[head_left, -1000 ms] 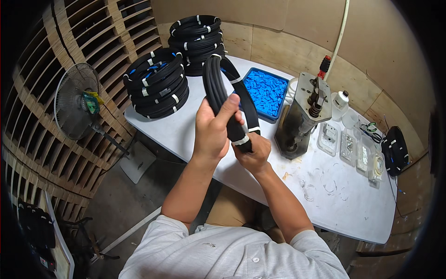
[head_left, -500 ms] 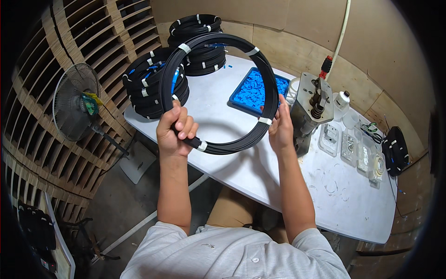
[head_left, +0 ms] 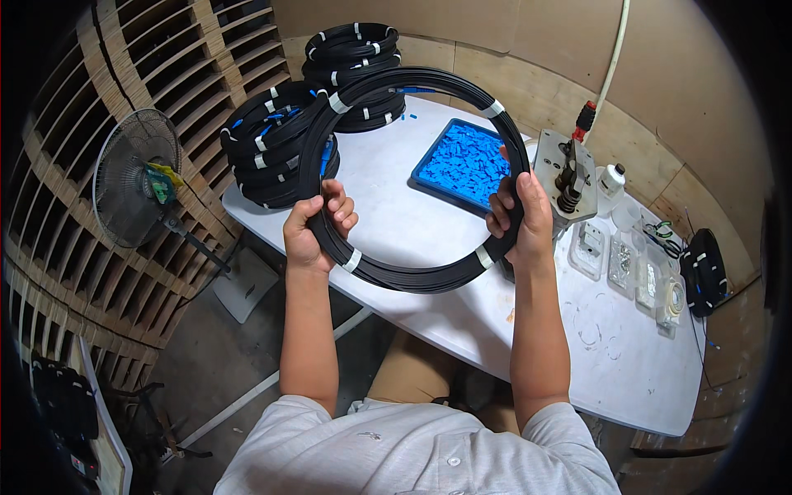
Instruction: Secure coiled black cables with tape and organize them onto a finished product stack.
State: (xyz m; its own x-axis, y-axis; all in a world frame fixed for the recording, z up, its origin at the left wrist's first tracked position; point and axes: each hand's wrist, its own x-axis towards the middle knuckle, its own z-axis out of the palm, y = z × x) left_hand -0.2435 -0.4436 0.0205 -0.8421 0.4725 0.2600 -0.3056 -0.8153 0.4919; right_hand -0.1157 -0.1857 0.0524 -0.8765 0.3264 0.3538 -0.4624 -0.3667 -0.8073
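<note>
Held up over the table's near edge is a coil of black cable [head_left: 421, 279], bound at several spots with white tape. My left hand [head_left: 320, 227] is closed round its left side, the fingertips curling through the ring. On the opposite side my right hand [head_left: 523, 216] grips the coil, thumb in front and fingers inside the ring. A blue connector [head_left: 327, 155] shows at the coil's inner left edge. Through the ring, a blue tray [head_left: 419, 183] of small blue pieces [head_left: 466, 161] is visible on the table.
Stacks of taped black coils [head_left: 268, 169] stand at the table's back left. Right of the tray is a metal hand press [head_left: 565, 177] with a red-and-black handle. Clear boxes [head_left: 589, 247], a white bottle [head_left: 611, 178] and scissors [head_left: 662, 238] lie farther right. A fan [head_left: 136, 177] stands left of the white table [head_left: 635, 371].
The coil has turned and shifted slightly right and nearer. My right hand has gone from resting against its side with straight fingers to gripping it. My left hand keeps its hold.
</note>
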